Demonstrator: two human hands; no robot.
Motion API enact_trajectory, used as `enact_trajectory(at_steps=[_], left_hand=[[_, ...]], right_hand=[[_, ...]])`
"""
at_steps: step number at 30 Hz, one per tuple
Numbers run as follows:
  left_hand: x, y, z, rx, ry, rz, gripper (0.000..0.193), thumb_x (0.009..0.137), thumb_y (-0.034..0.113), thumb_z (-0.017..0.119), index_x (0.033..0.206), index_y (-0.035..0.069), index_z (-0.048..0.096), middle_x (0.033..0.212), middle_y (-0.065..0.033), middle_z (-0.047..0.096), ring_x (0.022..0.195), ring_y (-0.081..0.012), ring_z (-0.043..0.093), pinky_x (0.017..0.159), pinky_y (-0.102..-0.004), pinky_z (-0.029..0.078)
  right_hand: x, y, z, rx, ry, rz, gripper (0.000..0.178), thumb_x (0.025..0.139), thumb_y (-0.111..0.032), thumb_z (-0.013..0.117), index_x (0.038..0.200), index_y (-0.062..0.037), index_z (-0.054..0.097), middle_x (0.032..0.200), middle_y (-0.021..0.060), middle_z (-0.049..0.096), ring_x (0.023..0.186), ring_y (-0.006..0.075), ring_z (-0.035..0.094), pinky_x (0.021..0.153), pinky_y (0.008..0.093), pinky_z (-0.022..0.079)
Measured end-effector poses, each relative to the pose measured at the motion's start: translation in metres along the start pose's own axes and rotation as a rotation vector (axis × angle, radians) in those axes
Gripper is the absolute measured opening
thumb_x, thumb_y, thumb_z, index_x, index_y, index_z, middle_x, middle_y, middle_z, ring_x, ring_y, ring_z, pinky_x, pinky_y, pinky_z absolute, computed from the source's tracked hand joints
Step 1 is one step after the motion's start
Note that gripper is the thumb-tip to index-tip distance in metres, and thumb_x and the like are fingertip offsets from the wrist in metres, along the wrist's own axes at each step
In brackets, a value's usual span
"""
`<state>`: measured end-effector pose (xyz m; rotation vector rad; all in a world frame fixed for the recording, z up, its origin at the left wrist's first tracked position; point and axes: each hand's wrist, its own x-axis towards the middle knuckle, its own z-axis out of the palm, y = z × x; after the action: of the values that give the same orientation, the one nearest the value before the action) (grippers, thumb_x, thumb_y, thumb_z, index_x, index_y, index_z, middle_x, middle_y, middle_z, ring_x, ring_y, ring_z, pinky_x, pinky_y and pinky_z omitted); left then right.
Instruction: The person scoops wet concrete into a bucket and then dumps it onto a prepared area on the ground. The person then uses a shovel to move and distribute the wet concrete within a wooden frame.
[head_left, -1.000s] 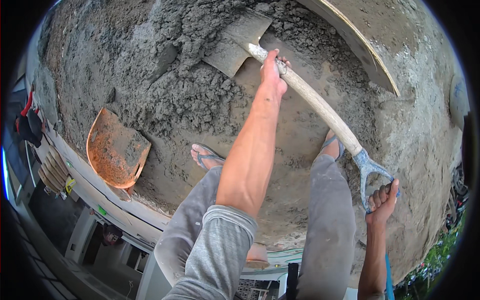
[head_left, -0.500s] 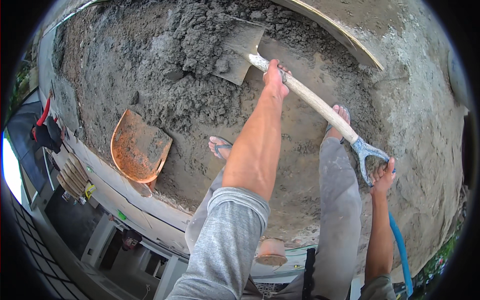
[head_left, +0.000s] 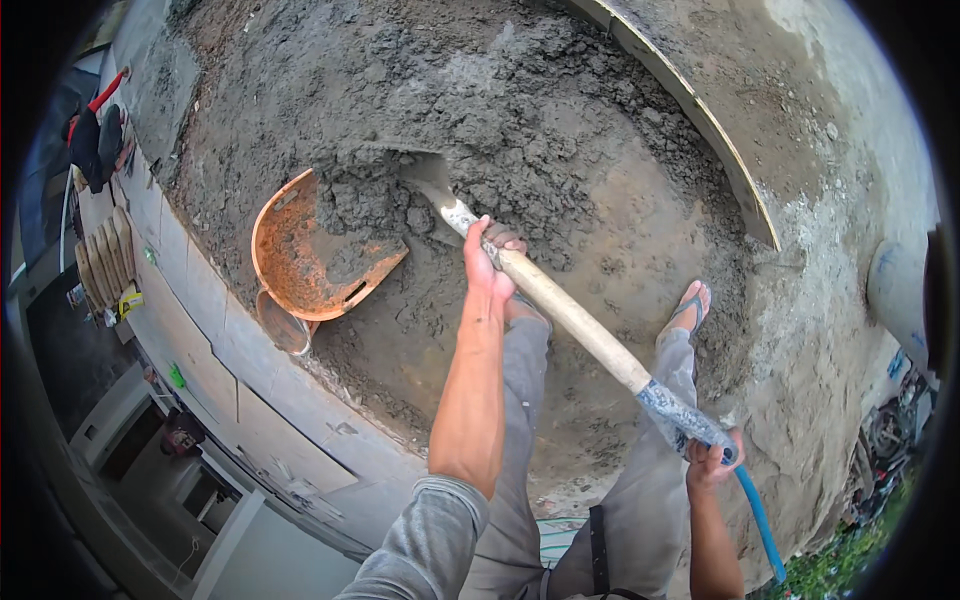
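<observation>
A shovel (head_left: 575,315) with a pale wooden shaft slants across the middle of the view. My left hand (head_left: 490,255) is wrapped round the shaft just above the blade, and my right hand (head_left: 715,460) grips the blue-stained handle at the other end. A heap of wet grey concrete mix (head_left: 360,195) covers most of the shovel's blade, so only the part by the shaft shows. The load hangs at the open side of an orange tub (head_left: 275,250), which lies tipped on the ground with wet grey residue inside.
More wet mix (head_left: 560,120) spreads over the ground ahead. A curved wooden board (head_left: 700,110) edges it at right, with a pale pipe (head_left: 900,300) beyond. A blue hose (head_left: 762,525) runs below my right hand. Another person (head_left: 95,140) in red sleeves is at far left.
The shovel's blade has lifted out of the pile and swung left with mix on it to the orange tub. Both hands have kept their grip, and the view has shifted.
</observation>
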<state>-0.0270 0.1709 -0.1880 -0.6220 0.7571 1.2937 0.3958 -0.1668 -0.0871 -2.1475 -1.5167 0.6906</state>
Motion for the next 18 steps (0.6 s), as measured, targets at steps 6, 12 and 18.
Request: enact_trajectory(at_steps=[6,12,18], left_hand=[[-0.098,0.185,-0.033,0.024,-0.014,0.290,0.020,0.086,0.028,0.056,0.081,0.008,0.052,0.060,0.0049,0.041,0.047,-0.0038,0.041,0.045,-0.0198,0.039],[-0.131,0.159,-0.029,-0.013,0.033,0.302,0.027,0.086,0.033,0.058,0.086,0.007,0.051,0.065,0.0032,0.045,0.055,-0.0058,0.045,0.051,-0.0203,0.042],[-0.077,-0.038,-0.035,-0.215,-0.062,0.027,0.025,0.085,0.029,0.062,0.069,0.015,0.049,0.055,0.0078,0.040,0.049,-0.0050,0.041,0.050,-0.0209,0.039]], right_hand=[[0.063,-0.272,0.072,0.504,-0.535,-0.698,0.013,0.055,-0.013,0.060,0.062,-0.0033,0.054,0.062,0.0093,0.051,0.059,0.0274,0.053,0.053,0.0388,0.041],[0.050,-0.272,0.021,0.538,-0.587,-0.231,0.029,0.061,-0.025,0.068,0.072,-0.0005,0.057,0.071,0.0126,0.057,0.066,0.0286,0.057,0.063,0.0390,0.046],[0.064,-0.143,-0.101,0.461,-0.034,0.831,0.031,0.077,-0.030,0.070,0.080,-0.0037,0.054,0.074,0.0081,0.056,0.071,0.0234,0.057,0.060,0.0377,0.047]])
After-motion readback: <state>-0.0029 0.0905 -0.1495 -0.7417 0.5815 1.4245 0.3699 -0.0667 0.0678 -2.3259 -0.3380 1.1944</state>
